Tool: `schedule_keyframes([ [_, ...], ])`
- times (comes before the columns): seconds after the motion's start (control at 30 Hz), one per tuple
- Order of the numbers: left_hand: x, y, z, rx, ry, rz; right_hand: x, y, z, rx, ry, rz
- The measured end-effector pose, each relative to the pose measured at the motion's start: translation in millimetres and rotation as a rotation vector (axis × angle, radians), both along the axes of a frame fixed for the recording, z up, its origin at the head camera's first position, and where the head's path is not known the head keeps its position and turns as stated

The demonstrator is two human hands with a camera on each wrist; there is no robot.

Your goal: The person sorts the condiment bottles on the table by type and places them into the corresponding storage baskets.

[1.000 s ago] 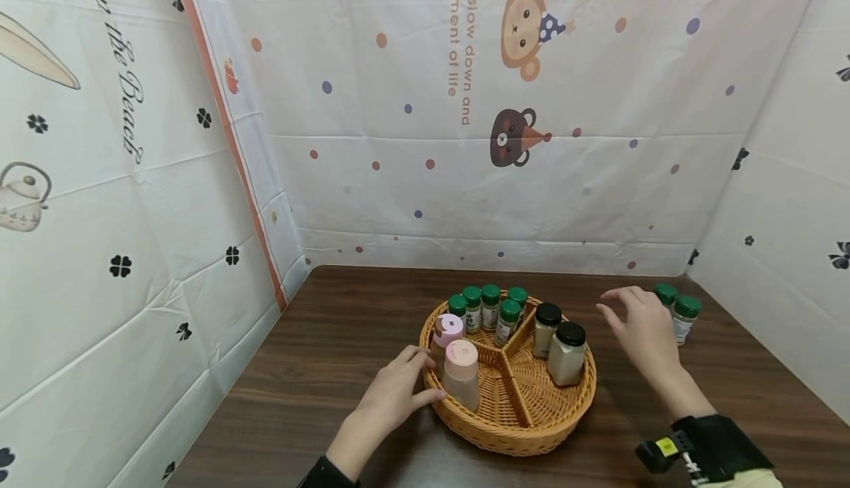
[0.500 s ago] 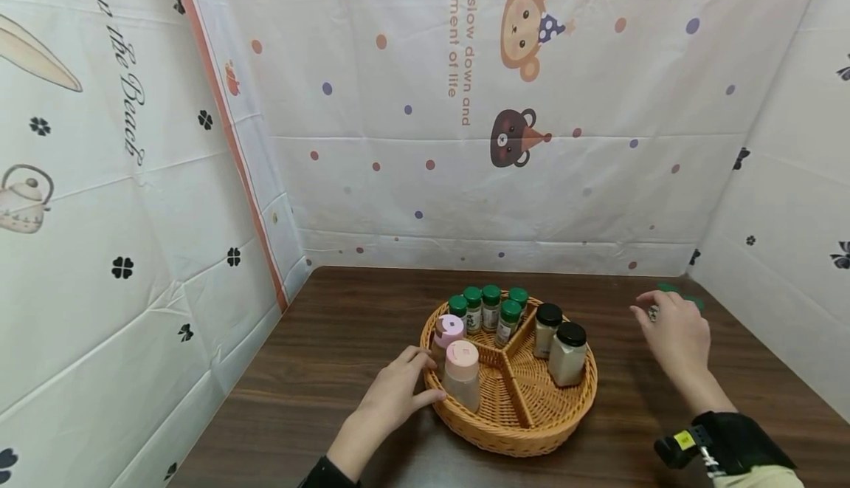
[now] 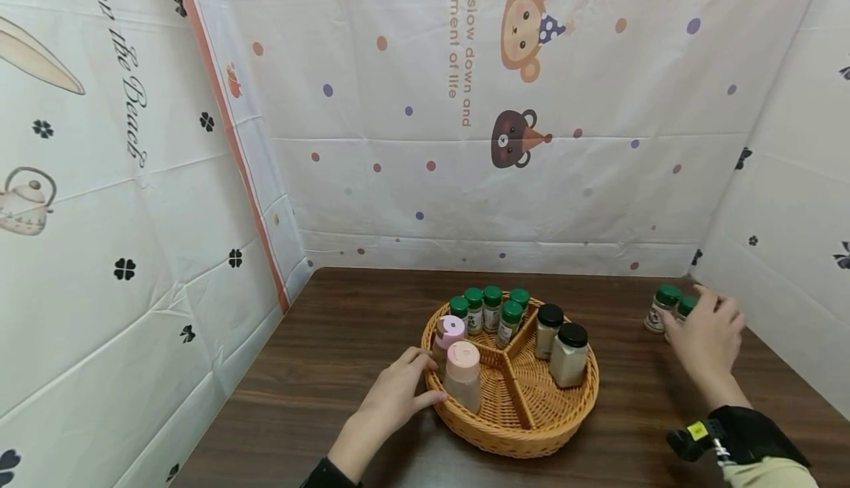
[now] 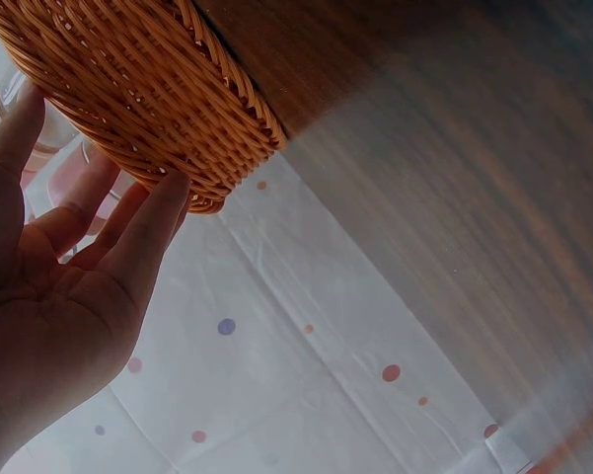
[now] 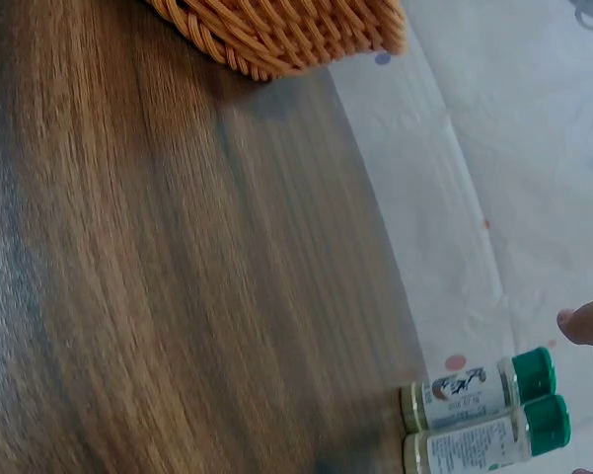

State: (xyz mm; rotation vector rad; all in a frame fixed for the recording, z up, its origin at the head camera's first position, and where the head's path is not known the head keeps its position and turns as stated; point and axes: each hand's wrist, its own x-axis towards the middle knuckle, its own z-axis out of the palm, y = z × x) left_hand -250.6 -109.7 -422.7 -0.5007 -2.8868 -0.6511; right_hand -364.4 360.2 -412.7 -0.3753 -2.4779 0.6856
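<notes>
My left hand [image 3: 390, 393] touches the left rim of a round, divided wicker basket [image 3: 514, 445], thumb and fingertips spread. In the left wrist view, its fingers [image 4: 146, 237] reach fairly straight to the woven side. At the far right, two small green-capped spice jars [image 3: 666, 298] stand side by side. My right hand [image 3: 710, 339] is beside them, thumb and fingers apart, partly covering the nearer jar. The right wrist view shows both labelled jars [image 5: 464, 393] upright against each other, with a fingertip [image 5: 580, 324] apart from their caps.
Several green-capped jars [image 3: 491, 311] fill the basket's back section. A pink-capped bottle [image 3: 462, 379] and a lilac-capped one [image 3: 451, 329] stand at its left. Two black-capped jars [image 3: 568, 359] occupy the right section. Printed white cloth [image 3: 398, 178] hangs behind the wooden table [image 3: 299, 399].
My right hand has moved rightward, across the front of the two green-capped jars to their right side, uncovering the left one. The left hand stays at the basket.
</notes>
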Motion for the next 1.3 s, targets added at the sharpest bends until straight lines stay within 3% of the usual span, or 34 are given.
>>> schedule_keyframes([
  [0.23,0.0,0,0.1,-0.003,0.002,0.001,-6.0,15,-6.7,-0.055,-0.090,-0.003],
  [0.57,-0.6,0,-0.5,-0.001,-0.011,0.003,-15.4,26,-4.4,-0.272,-0.232,-0.043],
  [1.1,-0.6,2,1.6,-0.005,-0.013,0.014,-24.2,35,-9.2,-0.355,-0.175,-0.073],
  [1.3,-0.4,1,1.2,-0.002,-0.013,0.015,-21.8,33,-7.6,-0.336,-0.156,-0.068],
])
